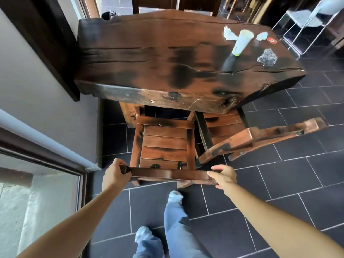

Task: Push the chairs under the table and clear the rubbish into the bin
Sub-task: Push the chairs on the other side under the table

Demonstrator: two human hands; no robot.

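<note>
A heavy dark wooden table stands ahead of me. Directly below its near edge is a slatted wooden chair, seat partly out from under the top. My left hand grips the left end of its backrest and my right hand grips the right end. A second wooden chair to the right sits angled, its backrest swung outward. On the table's far right lie rubbish items: a white paper cup standing upside down, white crumpled tissues, and a clear crumpled wrapper.
A white wall and dark window frame close in on the left. Dark floor tiles spread right and behind. A metal-framed chair stands at the far right, and more wooden furniture lies beyond the table. No bin is in view.
</note>
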